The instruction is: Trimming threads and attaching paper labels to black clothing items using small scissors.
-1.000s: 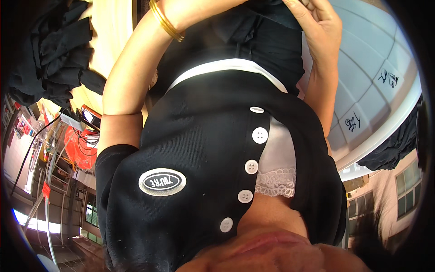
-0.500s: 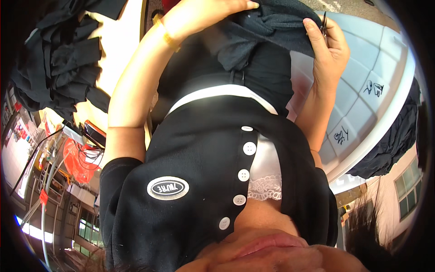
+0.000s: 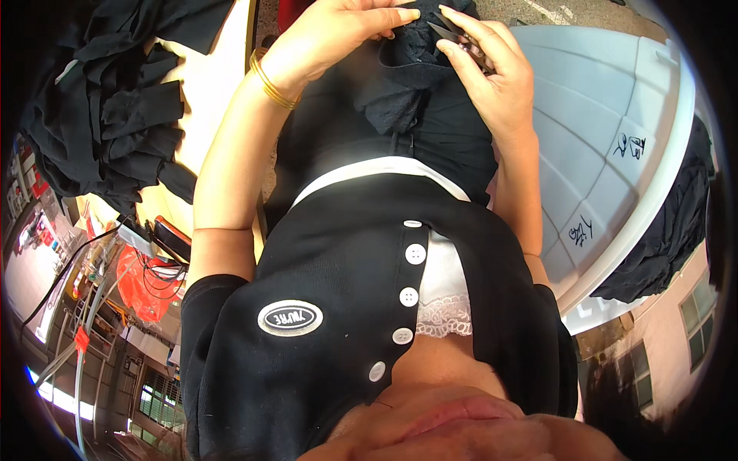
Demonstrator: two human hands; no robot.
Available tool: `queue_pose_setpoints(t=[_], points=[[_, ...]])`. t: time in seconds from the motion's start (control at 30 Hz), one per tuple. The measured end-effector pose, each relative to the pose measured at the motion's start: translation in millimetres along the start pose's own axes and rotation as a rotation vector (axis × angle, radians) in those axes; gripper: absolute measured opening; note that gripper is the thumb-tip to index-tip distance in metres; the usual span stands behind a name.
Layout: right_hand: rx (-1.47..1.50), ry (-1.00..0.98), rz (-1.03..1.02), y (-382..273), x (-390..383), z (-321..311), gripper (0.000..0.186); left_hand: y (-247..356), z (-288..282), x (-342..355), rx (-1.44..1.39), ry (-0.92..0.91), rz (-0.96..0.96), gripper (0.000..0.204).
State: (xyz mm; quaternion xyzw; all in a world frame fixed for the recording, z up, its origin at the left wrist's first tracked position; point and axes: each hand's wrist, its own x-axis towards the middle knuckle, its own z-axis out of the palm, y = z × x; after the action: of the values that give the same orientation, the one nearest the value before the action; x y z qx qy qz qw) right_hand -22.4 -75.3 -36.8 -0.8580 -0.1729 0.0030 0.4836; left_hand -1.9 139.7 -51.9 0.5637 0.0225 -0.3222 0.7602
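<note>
A dark, black garment or cloth [image 3: 403, 92] lies bunched over my lap at the top of the view. My left hand [image 3: 338, 34] pinches its upper part between thumb and fingers. Close by on the right, my right hand [image 3: 496, 77] is closed around small thread snips [image 3: 446, 32], whose pointed blades stick out towards my left fingers. The snips' handle is mostly hidden in my palm. Whether the blades touch the cloth or a thread, I cannot tell.
At left, a pale table [image 3: 219, 92] bears a heap of black cloth pieces [image 3: 115, 100]. A large pale blue plastic tub [image 3: 592, 115] stands close at right, with more black cloth [image 3: 661, 238] beyond its rim. Cables and an orange-red plastic bag [image 3: 142, 284] are at lower left.
My right hand has moved left, close to my left hand, and the snips' blades now point left instead of up. The cloth stretched between my hands is now bunched together.
</note>
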Motion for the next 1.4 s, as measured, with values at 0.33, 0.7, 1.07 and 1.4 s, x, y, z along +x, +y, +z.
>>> queue_pose_setpoints(t=[0.33, 0.7, 1.07, 1.4], points=[[0.093, 0.047, -0.036, 39, -8, 15, 0.030, -6, 0, 2, 0.356, 0.057, 0.084, 0.023], [0.674, 0.271, 0.479, 45, -18, -3, 0.033, 11, -2, -1, 1.838, -0.008, 0.216, 0.052], [0.801, 0.476, 0.421, 68, -33, -22, 0.042, 293, -96, -25, 1.307, 0.215, 0.463, 0.034], [0.737, 0.423, 0.405, 68, -45, -8, 0.039, 430, -205, -156, 0.186, 0.943, 0.656, 0.069]])
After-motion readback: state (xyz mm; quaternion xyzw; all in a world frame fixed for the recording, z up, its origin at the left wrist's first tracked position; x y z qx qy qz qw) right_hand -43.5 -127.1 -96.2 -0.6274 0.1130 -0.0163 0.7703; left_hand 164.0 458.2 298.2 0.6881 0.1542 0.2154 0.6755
